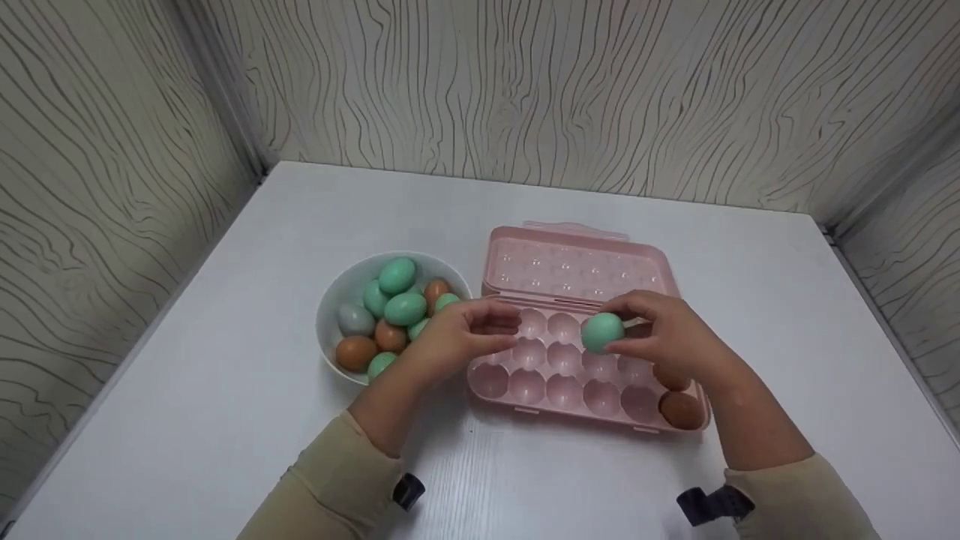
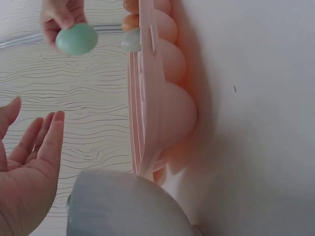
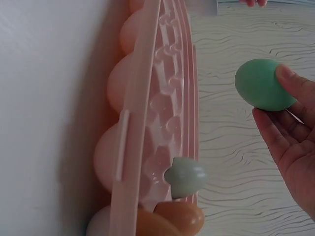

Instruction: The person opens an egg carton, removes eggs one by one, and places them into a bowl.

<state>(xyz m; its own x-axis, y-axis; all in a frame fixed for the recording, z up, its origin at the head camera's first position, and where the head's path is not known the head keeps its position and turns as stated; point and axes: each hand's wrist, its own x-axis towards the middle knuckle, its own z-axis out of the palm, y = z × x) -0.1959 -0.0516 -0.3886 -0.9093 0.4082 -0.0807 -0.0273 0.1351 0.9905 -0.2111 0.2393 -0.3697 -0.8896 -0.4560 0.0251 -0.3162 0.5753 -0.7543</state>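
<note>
Between thumb and fingers my right hand (image 1: pixel 671 337) pinches a green egg (image 1: pixel 602 332), held above the pink egg carton (image 1: pixel 585 411). The carton lies with its lid folded back. Brown eggs (image 1: pixel 681 411) sit in its right end, and a pale grey-green egg (image 3: pixel 188 177) shows in a cup in the right wrist view. My left hand (image 1: pixel 465 334) hovers between the bowl and the carton's left end, fingers loosely extended, holding nothing. Under and beside it stands a white bowl (image 1: pixel 324 319) with several green eggs (image 1: pixel 397 275), brown eggs (image 1: pixel 356 352) and a grey egg (image 1: pixel 355 319).
The carton's lid (image 1: pixel 577 262) lies open toward the back, its latch flap (image 1: pixel 576 228) pointing away. All stands on a white table (image 1: pixel 225 360). Wood-grain patterned panels (image 1: pixel 525 90) rise behind the table and along both sides.
</note>
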